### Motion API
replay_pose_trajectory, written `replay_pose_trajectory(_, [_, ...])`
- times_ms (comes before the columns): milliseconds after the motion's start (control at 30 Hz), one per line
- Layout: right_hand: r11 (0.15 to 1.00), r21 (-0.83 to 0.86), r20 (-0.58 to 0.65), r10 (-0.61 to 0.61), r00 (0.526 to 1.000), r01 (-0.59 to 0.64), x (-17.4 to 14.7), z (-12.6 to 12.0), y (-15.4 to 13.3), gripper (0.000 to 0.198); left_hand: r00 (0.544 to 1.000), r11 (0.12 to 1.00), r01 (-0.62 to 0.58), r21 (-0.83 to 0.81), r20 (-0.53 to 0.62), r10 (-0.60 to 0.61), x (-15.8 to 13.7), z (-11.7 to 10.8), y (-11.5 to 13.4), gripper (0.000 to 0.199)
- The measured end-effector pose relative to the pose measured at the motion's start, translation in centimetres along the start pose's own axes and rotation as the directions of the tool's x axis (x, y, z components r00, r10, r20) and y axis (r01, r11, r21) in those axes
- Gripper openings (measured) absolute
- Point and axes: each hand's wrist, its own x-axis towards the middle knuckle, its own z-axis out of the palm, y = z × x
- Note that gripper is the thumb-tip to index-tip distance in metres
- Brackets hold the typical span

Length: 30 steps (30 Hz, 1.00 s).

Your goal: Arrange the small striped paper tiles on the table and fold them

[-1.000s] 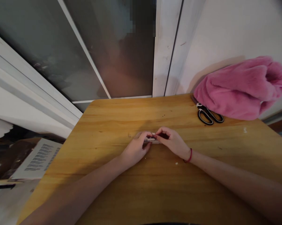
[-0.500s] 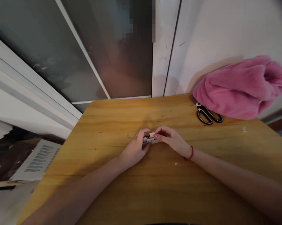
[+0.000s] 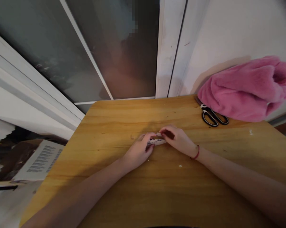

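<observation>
Dim indoor light, warm cast on the table [image 3: 124,115]; brightest across the far middle, falling off dark toward the near edge. Main light looks to be from the near right: soft shadow along the left forearm [image 3: 97,180], a smudge beyond the left hand [image 3: 138,150] and right hand [image 3: 176,139], another on the wall [image 3: 238,28] left of the pink cloth [image 3: 243,90]. Glass door [image 3: 124,66] dark, murky reflections, blocky pixelation at its far end. Far-right corner vignetted black. Wide-angle stretch on forearms and door frame. Fine detail mushy: small white piece [image 3: 159,142] smeared, print on carton [image 3: 42,158] unreadable.
</observation>
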Motion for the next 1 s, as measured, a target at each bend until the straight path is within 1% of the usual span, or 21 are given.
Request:
replay_pose_trajectory(67, [0.998, -0.009, 0.097, -0.066, 0.993, 0.067, -0.1, -0.1, -0.2, 0.015, 1.0, 1.0, -0.005, 0.022, -0.006, 0.005, 0.0, -0.1, 0.1, 0.032])
replay_pose_trajectory(100, [0.997, 0.002, 0.121, -0.074, 0.99, 0.075, -0.1, -0.1, -0.3, 0.018, 1.0, 0.999, -0.007, 0.033, -0.009, 0.007, 0.0, -0.1, 0.2, 0.031])
replay_pose_trajectory(167, [0.998, 0.025, 0.129, -0.063, 0.99, 0.06, -0.3, -0.2, -0.5, 0.025, 1.0, 0.998, -0.012, 0.055, -0.013, 0.012, 0.1, -0.1, 0.2, 0.03])
replay_pose_trajectory(233, [0.997, 0.012, 0.143, -0.078, 0.987, 0.077, -0.5, -0.3, -0.7, 0.026, 1.0, 0.997, -0.016, 0.07, -0.022, 0.018, 0.1, -0.2, 0.3, 0.028])
replay_pose_trajectory(333, [0.981, -0.064, 0.2, -0.168, 0.965, 0.184, -0.7, -0.1, -0.8, 0.025, 0.999, 0.995, -0.013, 0.095, -0.04, 0.017, 0.1, -0.1, 0.2, 0.025])
replay_pose_trajectory(400, [0.966, -0.103, 0.215, -0.21, 0.954, 0.236, -0.9, 0.2, -0.7, 0.033, 0.998, 0.994, -0.018, 0.104, -0.05, 0.023, 0.1, -0.1, 0.1, 0.024])
replay_pose_trajectory(467, [0.96, -0.108, 0.212, -0.232, 0.949, 0.259, -0.9, 0.5, -0.6, 0.041, 0.998, 0.994, -0.029, 0.101, -0.049, 0.034, 0.2, 0.0, 0.0, 0.024])
replay_pose_trajectory(600, [0.964, -0.062, 0.192, -0.242, 0.951, 0.258, -0.8, 0.7, -0.3, 0.042, 0.998, 0.995, -0.047, 0.091, -0.033, 0.05, 0.2, 0.1, -0.2, 0.023])
replay_pose_trajectory(800, [0.981, 0.008, 0.163, -0.195, 0.967, 0.196, -0.7, 0.7, -0.2, 0.042, 0.998, 0.995, -0.055, 0.082, -0.005, 0.056, 0.3, 0.1, -0.2, 0.026])
replay_pose_trajectory(1000, [0.989, 0.019, 0.156, -0.147, 0.977, 0.146, -0.8, 1.1, -0.6, 0.037, 0.999, 0.987, -0.036, 0.156, -0.006, 0.037, 0.2, 0.0, 0.2, 0.021])
